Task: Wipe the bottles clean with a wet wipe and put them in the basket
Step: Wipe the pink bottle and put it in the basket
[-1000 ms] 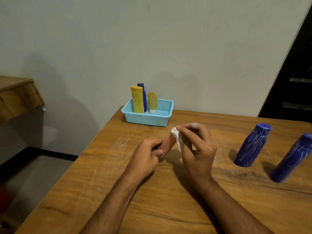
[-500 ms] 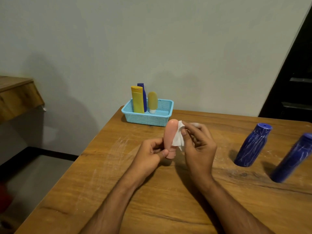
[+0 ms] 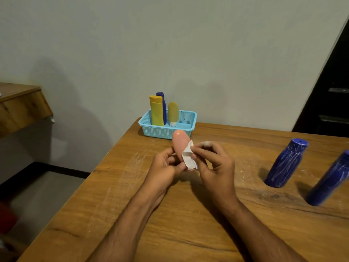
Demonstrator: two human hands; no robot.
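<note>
The pink bottle [image 3: 180,144] has tilted toward 11 o'clock; the left hand [image 3: 166,167] grips its base, the right hand [image 3: 213,163] pinches the wet wipe [image 3: 189,157] against it.

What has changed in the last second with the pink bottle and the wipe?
The left hand raised the pink bottle from lying low to nearly upright; the right hand moved the wet wipe onto its side. The basket and both blue bottles stayed put.
</note>
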